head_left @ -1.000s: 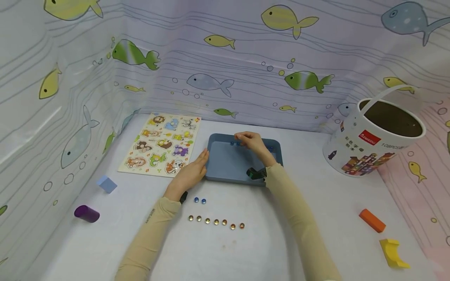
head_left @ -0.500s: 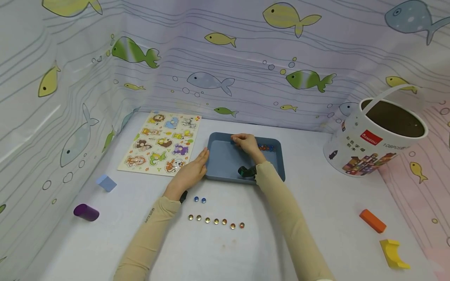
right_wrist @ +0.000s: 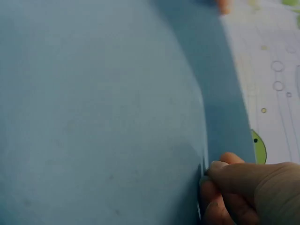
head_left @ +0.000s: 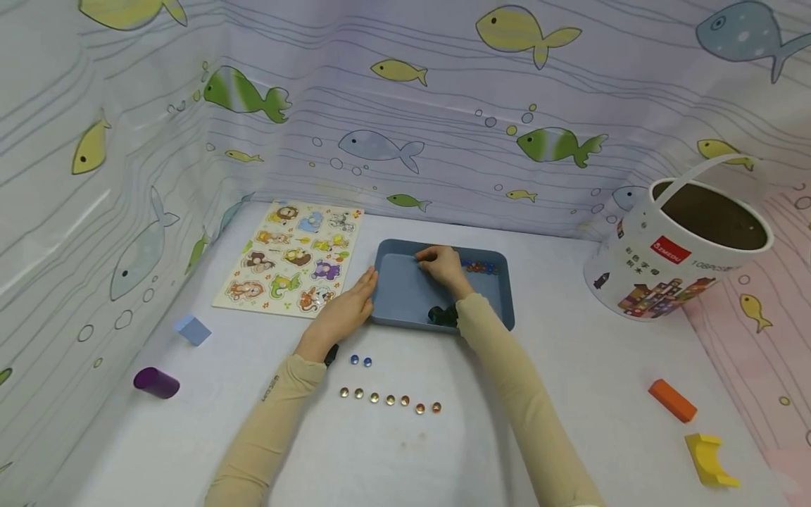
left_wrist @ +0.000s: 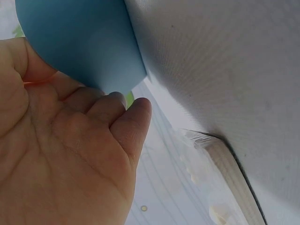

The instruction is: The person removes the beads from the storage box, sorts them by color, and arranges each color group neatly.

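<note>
Two hands work the blue tray (head_left: 405, 310) on the tabletop (head_left: 443, 451): the left hand (head_left: 345, 313) rests flat-fingered against its left wall, while the right hand (head_left: 440, 264), curled at the far wall, pinches something unseen; coloured beads (head_left: 479, 266) lie just right.

Tray wall (head_left: 443, 246) blocks just ahead of the right fingers (head_left: 426, 258); marble cluster (head_left: 479, 267) crowds their right. Behind them the tray floor lies open. Puzzle board (head_left: 293, 255) hems the left fingers (head_left: 366, 283).
</note>
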`<state>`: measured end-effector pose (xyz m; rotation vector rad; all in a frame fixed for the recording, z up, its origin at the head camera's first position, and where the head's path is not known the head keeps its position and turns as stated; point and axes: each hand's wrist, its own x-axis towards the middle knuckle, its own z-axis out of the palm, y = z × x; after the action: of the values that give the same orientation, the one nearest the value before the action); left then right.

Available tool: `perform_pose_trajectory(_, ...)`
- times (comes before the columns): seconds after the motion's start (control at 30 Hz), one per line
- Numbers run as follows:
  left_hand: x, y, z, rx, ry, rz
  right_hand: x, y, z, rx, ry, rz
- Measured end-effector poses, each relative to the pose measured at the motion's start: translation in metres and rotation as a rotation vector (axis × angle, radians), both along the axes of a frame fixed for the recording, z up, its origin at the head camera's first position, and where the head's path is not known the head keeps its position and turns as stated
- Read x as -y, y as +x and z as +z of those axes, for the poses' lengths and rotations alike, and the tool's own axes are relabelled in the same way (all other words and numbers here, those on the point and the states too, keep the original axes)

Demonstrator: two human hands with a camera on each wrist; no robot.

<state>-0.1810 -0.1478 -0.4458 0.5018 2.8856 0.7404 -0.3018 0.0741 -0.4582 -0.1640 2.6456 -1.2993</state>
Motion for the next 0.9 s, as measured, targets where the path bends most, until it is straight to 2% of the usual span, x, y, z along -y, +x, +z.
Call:
perform_pose_trajectory(0.3, 0.0012, -0.0005, -0.0022, 0.001, -0.006, 0.006, 0.0012, 0.0016, 0.0005, -0.052, 0.049, 0.04)
perform_pose_trajectory(0.5, 0.0023, -0.0003, -0.0025, 0.003, -0.006, 0.007, 0.0025, 0.0, -0.0009, -0.056, 0.069, 0.079)
perform_pose_trajectory(0.7, 0.0017, 0.0002, 0.0002, 0.009, 0.001, 0.007, 0.0019, -0.0019, -0.0022, -0.066, 0.053, 0.094)
perform_pose_trajectory(0.9, 0.0005, 0.001, 0.0012, 0.013, -0.001, 0.002, -0.0043, -0.0017, -0.0004, -0.031, 0.02, 0.122)
